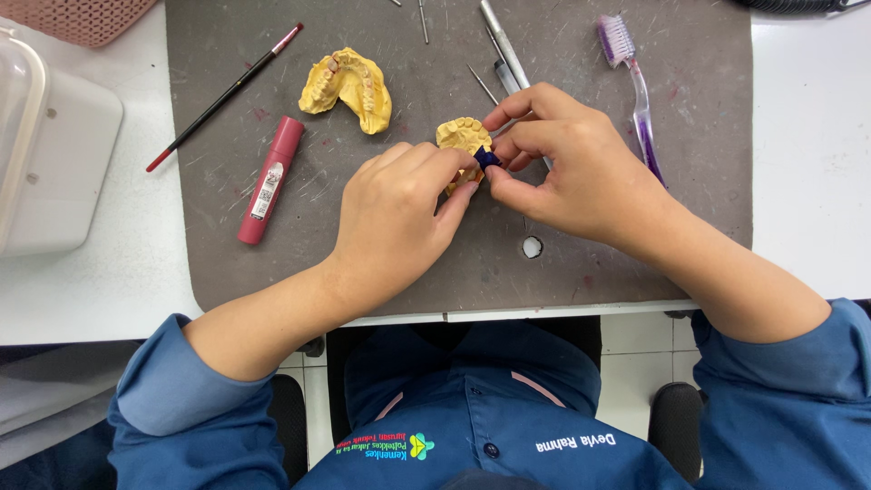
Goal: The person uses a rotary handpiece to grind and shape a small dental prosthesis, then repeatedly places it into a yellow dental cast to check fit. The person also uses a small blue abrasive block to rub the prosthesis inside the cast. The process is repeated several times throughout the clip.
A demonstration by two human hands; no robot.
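I saw a small yellow plaster tooth model (464, 136) held off the grey mat, partly hidden behind my left hand (399, 218), its row of teeth showing above the fingers. A tiny dark blue piece (487, 158) sat against its right edge, pinched between my right hand's (581, 172) fingertips, touching the left thumb.

White table (798, 136) carrying a grey mat (689, 181). On the mat: a yellow dental cast (349, 89), a red tube (270, 179), a thin brush (227, 95) reaching off its left edge, a purple toothbrush (632, 82) and metal tools (499, 50). A white box (54, 172) stands at the table's left.
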